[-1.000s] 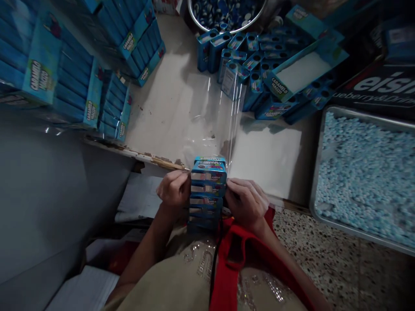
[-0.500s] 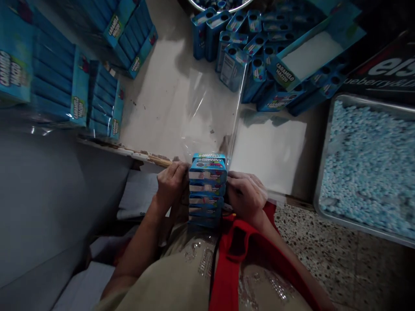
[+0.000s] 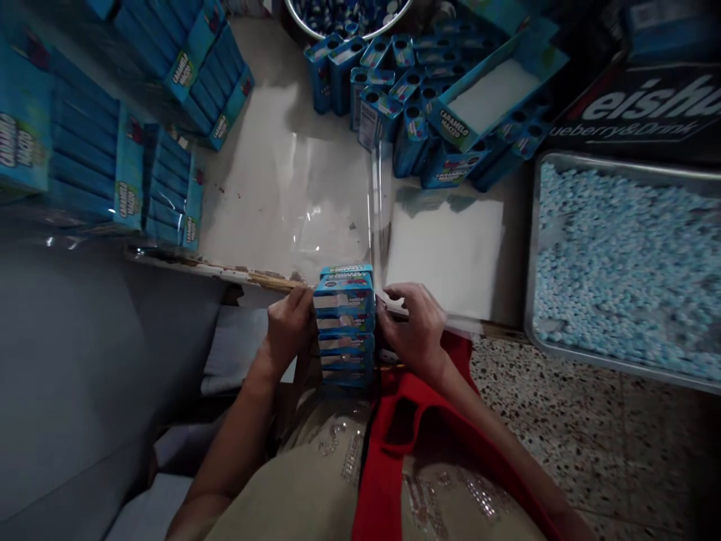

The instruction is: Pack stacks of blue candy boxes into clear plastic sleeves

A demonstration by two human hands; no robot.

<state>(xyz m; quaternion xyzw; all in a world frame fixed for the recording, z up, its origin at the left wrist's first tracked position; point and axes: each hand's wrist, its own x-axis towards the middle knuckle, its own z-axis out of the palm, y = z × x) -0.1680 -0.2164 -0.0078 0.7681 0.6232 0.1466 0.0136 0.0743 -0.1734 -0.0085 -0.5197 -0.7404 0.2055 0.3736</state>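
A stack of small blue boxes [image 3: 345, 323] stands at the table's front edge, close against my body. Clear plastic film [image 3: 332, 203] stretches from it over the table. At the stack's left side my left hand [image 3: 290, 324] is closed, its fingers pressed together; what they pinch is hidden. My right hand [image 3: 414, 321] is at the right side, thumb and index finger pinched on the film's edge beside the boxes.
Wrapped blue box packs [image 3: 90, 150] stand at the left. Upright blue boxes [image 3: 369, 116] and a metal bowl [image 3: 375, 34] of wrapped candies are at the back. A metal tray [image 3: 530, 278] of light blue pieces lies right, beside a white sheet [image 3: 444, 255].
The view has shifted a little to the right. My right hand's fingers have lifted and spread somewhat from the stack's side, and the film lies lower and flatter. My left hand stays at the stack.
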